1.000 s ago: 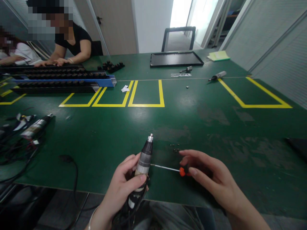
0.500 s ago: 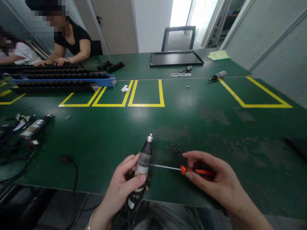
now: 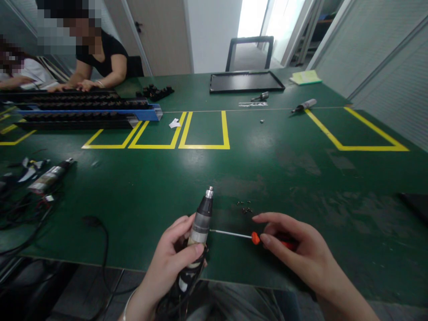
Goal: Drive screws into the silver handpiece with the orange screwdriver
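Note:
My left hand (image 3: 179, 249) is wrapped round an electric screwdriver (image 3: 201, 223), its metal nose tilted up and away from me. My right hand (image 3: 297, 249) is closed round the red-and-black handle of a screwdriver (image 3: 256, 238). The screwdriver's thin shaft points left, and its tip meets the side of the electric screwdriver's body. Whether the tip sits in a screw there is too small to tell. Just beyond my right fingertips, several small screws (image 3: 246, 210) lie loose on the green table (image 3: 150, 187).
At left lie a second electric screwdriver (image 3: 50, 177) and tangled cables. Black and blue rails (image 3: 147, 112) fill the far left, where two people sit. A black tray (image 3: 247, 82), a grey tool (image 3: 305, 105) and a yellow-green pad (image 3: 306, 77) are at the back.
My right thumb has shifted up and over the screwdriver's handle, covering more of it. The left hand and the electric screwdriver have stayed in place.

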`<state>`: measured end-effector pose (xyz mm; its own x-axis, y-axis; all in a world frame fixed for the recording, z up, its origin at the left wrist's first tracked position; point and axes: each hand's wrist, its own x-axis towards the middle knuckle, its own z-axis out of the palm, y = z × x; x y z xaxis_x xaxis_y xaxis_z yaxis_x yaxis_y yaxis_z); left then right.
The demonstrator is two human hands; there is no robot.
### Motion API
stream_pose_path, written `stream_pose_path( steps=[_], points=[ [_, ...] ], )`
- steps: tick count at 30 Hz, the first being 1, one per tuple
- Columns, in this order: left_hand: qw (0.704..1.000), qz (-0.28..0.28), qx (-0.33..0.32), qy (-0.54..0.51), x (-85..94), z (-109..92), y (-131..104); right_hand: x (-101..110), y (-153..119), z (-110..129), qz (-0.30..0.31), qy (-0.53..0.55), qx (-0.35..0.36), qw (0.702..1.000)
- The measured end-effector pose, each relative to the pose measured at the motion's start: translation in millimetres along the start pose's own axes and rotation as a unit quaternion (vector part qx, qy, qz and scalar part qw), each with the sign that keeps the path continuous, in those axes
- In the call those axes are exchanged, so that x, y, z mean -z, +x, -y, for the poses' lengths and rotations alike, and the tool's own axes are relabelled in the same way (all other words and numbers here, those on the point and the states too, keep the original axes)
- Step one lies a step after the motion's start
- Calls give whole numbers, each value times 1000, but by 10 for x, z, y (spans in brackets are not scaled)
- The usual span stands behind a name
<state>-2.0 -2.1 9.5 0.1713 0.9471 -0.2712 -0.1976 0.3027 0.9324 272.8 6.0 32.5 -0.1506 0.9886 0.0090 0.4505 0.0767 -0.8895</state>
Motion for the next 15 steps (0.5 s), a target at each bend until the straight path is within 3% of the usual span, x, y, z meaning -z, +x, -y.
stream_pose_path(
  steps=[7,12,15],
  points=[
    [1000,-10,-4,-9,7,38,-4,7,11,42,-9,-2,31,999],
    [1000,2,-4,-2,6,14,-13,-3,23,-3,37,62,-18,997],
    [1000,1,-8,0,6,10,-9,-12,29,-7,33,48,-28,998]
  ],
)
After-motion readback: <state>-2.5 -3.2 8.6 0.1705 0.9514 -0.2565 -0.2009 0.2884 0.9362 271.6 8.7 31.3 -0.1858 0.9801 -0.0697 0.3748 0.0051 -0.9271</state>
